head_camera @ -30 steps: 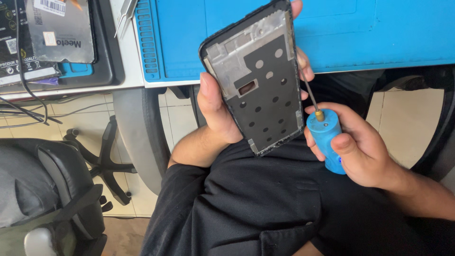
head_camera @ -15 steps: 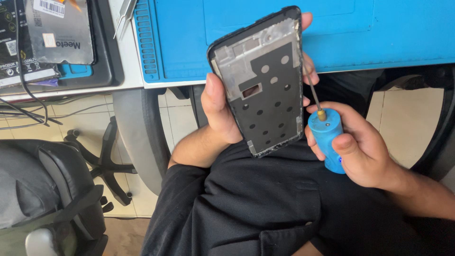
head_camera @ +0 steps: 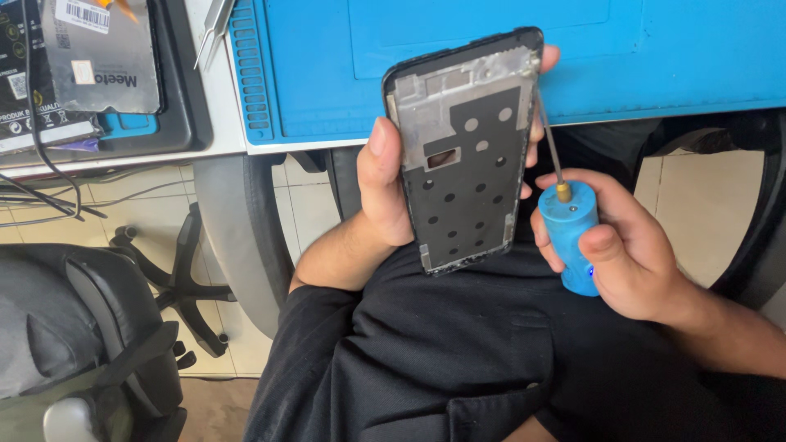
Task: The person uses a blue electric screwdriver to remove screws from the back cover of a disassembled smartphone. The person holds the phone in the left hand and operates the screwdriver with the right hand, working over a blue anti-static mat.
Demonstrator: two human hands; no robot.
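My left hand (head_camera: 385, 192) grips a stripped phone frame (head_camera: 463, 155), black-edged with a bare metal plate and several round holes, held upright over my lap. My right hand (head_camera: 630, 245) is closed round a blue electric screwdriver (head_camera: 573, 237). Its thin bit (head_camera: 548, 135) slants up to the frame's upper right edge, touching it near the top corner. My left fingertips show behind the frame's right side.
A blue work mat (head_camera: 655, 49) covers the white desk (head_camera: 147, 160) ahead. At the back left lie a black tray (head_camera: 176, 98) with a grey metal-backed part (head_camera: 102, 57), tweezers (head_camera: 214, 29) and cables (head_camera: 37, 123). A black office chair (head_camera: 90, 327) stands at lower left on the tiled floor.
The phone frame has shifted a little to the right and stands more upright. The screwdriver bit has followed its right edge upward.
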